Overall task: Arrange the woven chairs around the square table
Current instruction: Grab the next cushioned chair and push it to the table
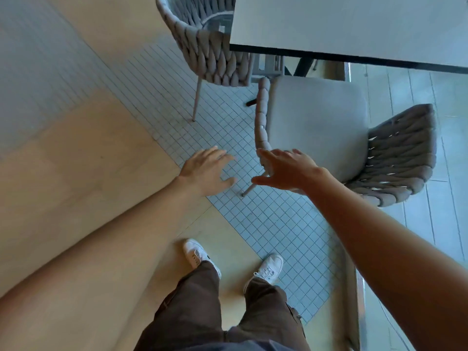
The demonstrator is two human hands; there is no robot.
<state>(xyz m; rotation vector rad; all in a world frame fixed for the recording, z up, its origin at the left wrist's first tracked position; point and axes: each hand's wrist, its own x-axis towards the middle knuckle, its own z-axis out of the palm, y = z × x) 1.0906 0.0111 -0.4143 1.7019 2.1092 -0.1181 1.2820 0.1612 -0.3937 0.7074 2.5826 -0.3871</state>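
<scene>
A grey woven chair (316, 122) with a pale seat cushion stands in front of me, its woven back to the right, its front edge just under the square table (354, 26). A second woven chair (210, 54) is tucked at the table's left side, its back toward me. My right hand (286, 169) hovers over the near woven armrest of the first chair, fingers spread, holding nothing. My left hand (207, 168) hangs open above the tiled floor, a little left of that chair.
Small grey floor tiles (253, 224) run diagonally between pale wood flooring (76, 173). My white shoes (269, 268) and brown trousers are at the bottom. The table's dark leg (302, 65) shows under the tabletop. Larger tiles lie to the right.
</scene>
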